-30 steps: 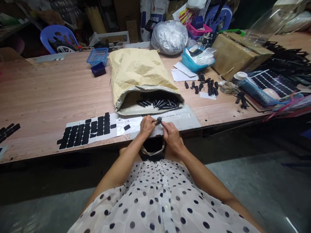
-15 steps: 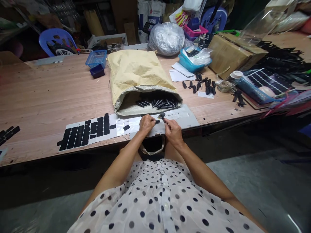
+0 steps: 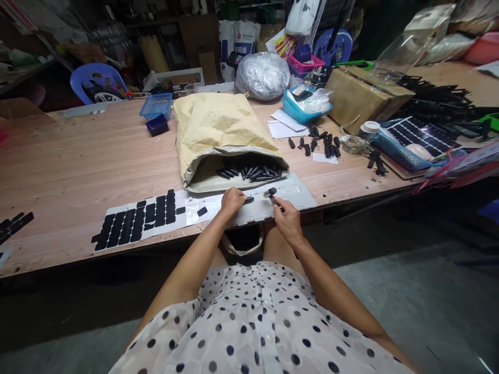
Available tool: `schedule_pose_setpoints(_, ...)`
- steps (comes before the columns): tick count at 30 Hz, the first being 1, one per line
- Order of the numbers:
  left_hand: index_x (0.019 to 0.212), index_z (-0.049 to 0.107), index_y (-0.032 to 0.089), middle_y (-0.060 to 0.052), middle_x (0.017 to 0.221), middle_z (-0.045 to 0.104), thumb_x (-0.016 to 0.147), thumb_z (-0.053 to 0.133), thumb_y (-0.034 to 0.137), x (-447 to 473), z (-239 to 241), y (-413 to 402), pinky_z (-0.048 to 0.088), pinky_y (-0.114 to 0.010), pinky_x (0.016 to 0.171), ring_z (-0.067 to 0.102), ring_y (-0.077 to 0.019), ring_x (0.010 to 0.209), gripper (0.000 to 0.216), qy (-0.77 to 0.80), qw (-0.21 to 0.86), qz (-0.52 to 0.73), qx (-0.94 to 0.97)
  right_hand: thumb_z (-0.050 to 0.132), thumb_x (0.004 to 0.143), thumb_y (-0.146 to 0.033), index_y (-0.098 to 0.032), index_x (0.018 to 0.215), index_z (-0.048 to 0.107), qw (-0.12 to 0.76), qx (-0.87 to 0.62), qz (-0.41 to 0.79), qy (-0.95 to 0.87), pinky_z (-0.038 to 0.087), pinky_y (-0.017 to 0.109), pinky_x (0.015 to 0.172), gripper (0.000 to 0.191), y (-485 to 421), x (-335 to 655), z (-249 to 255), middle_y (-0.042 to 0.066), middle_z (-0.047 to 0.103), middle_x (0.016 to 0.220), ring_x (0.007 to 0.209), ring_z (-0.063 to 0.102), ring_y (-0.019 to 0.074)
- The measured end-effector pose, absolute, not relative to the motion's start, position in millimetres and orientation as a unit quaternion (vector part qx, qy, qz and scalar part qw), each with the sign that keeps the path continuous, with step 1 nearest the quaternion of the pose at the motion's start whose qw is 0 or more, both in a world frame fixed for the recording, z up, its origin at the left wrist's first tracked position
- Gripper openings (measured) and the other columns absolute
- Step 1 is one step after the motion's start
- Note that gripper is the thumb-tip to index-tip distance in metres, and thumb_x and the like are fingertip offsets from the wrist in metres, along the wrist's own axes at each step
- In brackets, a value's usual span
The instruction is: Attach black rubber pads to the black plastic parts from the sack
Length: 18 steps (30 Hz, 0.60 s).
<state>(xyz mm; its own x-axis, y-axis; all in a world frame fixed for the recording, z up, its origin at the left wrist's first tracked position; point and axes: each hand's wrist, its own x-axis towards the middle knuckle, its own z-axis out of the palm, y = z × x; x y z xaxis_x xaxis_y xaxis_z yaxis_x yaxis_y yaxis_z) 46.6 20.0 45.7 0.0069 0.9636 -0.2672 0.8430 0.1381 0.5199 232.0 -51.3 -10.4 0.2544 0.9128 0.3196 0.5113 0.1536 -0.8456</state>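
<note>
My right hand (image 3: 287, 218) is closed round the handle of a small hammer (image 3: 270, 192), its head dark with a yellowish end. The hammer head is over a light grey board (image 3: 292, 192) at the table's front edge. My left hand (image 3: 233, 201) is closed on a small black part (image 3: 248, 200), which points right across the same board. Just behind both hands lies a yellowish sack (image 3: 230, 122), its mouth facing me, with many slim black pieces (image 3: 259, 172) inside. To the left, black rounded stickers (image 3: 125, 223) cover a white sheet, with a loose black sticker (image 3: 202, 211) nearer my left hand.
Small black parts (image 3: 329, 148) lie scattered at the right, near a cardboard box (image 3: 354, 101) and a teal basket (image 3: 306, 110). A blue basket (image 3: 156, 106) and a dark blue tray (image 3: 157, 126) stand left of the sack. An open bag (image 3: 244, 251) hangs below the table edge.
My right hand has moved right with the hammer, away from the black part. My left hand stays in nearly the same place, holding the part. The whole view has shifted slightly.
</note>
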Motion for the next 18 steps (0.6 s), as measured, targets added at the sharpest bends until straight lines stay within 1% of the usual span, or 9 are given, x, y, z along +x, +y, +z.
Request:
schedule_pose_setpoints(5,0.095,0.086,0.023,-0.007,0.102,0.082,0.087,0.066,0.021,45,43,17,0.051,-0.026,0.079,0.072,-0.0226,0.098,0.021,0.690,0.290,0.115,0.653,0.054,0.084,-0.028,-0.022,0.104,0.081,0.494,-0.616,0.217,-0.574,0.060,0.043,0.090,0.034,-51,231,-12,0.011,0.079,0.101,0.097,0.072,0.0271)
schedule_pose_setpoints(8,0.093,0.085,0.024,-0.006,0.102,0.082,0.088,0.063,0.020,45,42,15,0.051,-0.027,0.078,0.072,-0.0228,0.098,0.023,0.687,0.285,0.127,0.656,0.054,0.084,-0.028,-0.023,0.104,0.081,0.491,-0.612,0.216,-0.581,0.060,0.042,0.091,0.034,-52,231,-14,0.010,0.080,0.102,0.098,0.072,0.0265)
schedule_pose_setpoints(10,0.092,0.085,0.025,-0.005,0.102,0.082,0.088,0.063,0.021,44,41,14,0.051,-0.028,0.078,0.071,-0.0232,0.099,0.023,0.686,0.281,0.140,0.656,0.054,0.085,-0.028,-0.024,0.104,0.081,0.495,-0.610,0.212,-0.582,0.060,0.043,0.090,0.033,-53,231,-15,0.010,0.080,0.101,0.096,0.072,0.0264)
schedule_pose_setpoints(15,0.087,0.082,0.022,-0.006,0.098,0.081,0.088,0.064,0.024,41,35,16,0.050,-0.029,0.076,0.071,-0.0224,0.095,0.018,0.687,0.287,0.167,0.646,0.055,0.085,-0.028,-0.022,0.104,0.081,0.502,-0.612,0.216,-0.572,0.060,0.043,0.087,0.033,-56,229,-16,0.011,0.079,0.099,0.091,0.073,0.0263)
schedule_pose_setpoints(18,0.085,0.081,0.022,-0.006,0.094,0.080,0.090,0.062,0.026,39,32,16,0.050,-0.028,0.077,0.070,-0.0216,0.093,0.020,0.681,0.282,0.172,0.654,0.054,0.086,-0.028,-0.022,0.106,0.081,0.499,-0.613,0.221,-0.571,0.059,0.042,0.088,0.034,-57,229,-17,0.011,0.079,0.100,0.092,0.072,0.0260)
